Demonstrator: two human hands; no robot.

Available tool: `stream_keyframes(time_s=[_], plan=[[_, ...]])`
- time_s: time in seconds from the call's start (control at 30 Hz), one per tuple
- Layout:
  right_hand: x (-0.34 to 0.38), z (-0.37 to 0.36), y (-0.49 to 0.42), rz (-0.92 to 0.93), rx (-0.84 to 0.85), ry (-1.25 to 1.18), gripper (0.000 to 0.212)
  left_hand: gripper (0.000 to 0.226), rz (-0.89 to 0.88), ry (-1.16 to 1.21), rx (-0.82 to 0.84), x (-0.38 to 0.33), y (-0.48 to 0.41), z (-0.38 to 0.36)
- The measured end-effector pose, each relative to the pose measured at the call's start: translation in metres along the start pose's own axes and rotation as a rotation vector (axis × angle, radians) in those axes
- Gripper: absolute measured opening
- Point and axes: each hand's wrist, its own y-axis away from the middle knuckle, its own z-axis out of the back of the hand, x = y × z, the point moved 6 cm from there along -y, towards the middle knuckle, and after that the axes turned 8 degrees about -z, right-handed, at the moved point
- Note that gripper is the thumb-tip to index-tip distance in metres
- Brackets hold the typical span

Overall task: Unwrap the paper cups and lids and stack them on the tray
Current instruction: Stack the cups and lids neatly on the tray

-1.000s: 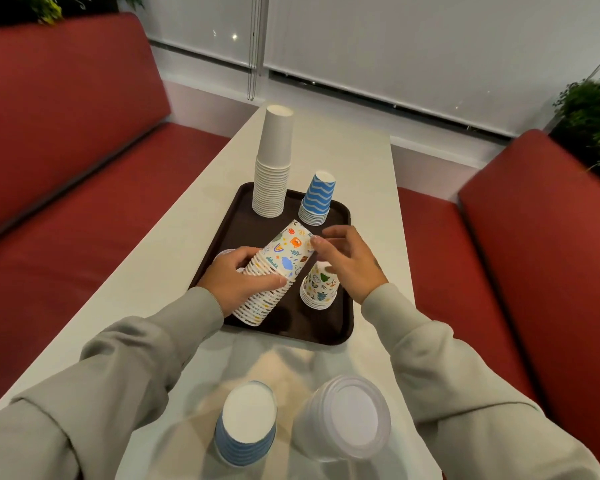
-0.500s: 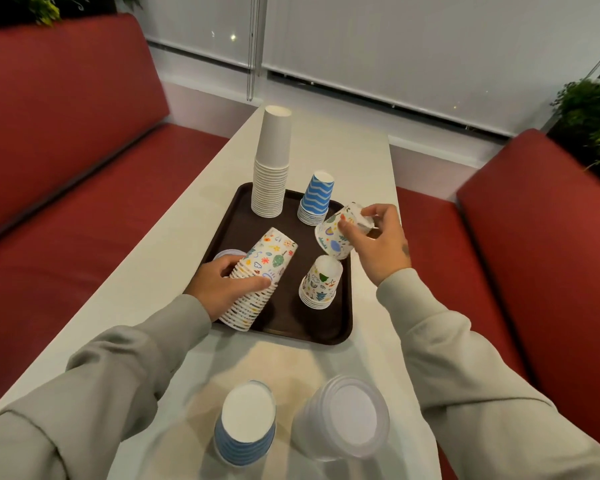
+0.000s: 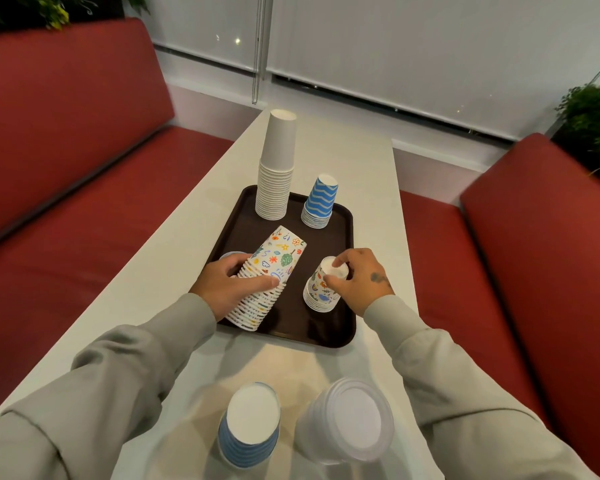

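A dark brown tray point(image 3: 340, 327) lies on the white table. My left hand point(image 3: 227, 287) grips a tilted stack of doodle-print cups point(image 3: 269, 275) over the tray's near left. My right hand point(image 3: 355, 278) pinches the top cup of a short upside-down doodle-print stack point(image 3: 321, 294) standing on the tray's near right. A tall white cup stack point(image 3: 276, 168) and a blue wave-print stack point(image 3: 319, 202) stand upside down at the tray's far end. Part of a blue-rimmed item point(image 3: 229, 256) shows behind my left hand.
Close to me on the table stand a wrapped stack of blue cups point(image 3: 252, 424) and a wrapped stack of clear lids point(image 3: 350, 420). Red benches point(image 3: 84, 168) flank the narrow table point(image 3: 361, 161) on both sides. A window with blinds is beyond.
My right hand pulled one doodle-print cup off the tilted stack, swung it right, then set it upside down on the short stack. The left hand kept holding the tilted stack.
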Motion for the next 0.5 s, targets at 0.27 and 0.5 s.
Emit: stream_keyframes(time_s=[0.27, 0.5], plan=[[0.044, -0.001, 0.014, 0.010, 0.191, -0.545, 0.051, 0.067, -0.068, -0.050, 0.067, -0.018, -0.001, -0.018], [0.044, 0.005, 0.016, -0.008, 0.162, -0.661, 0.049, 0.053, -0.082, -0.123, 0.133, -0.013, 0.000, -0.021]])
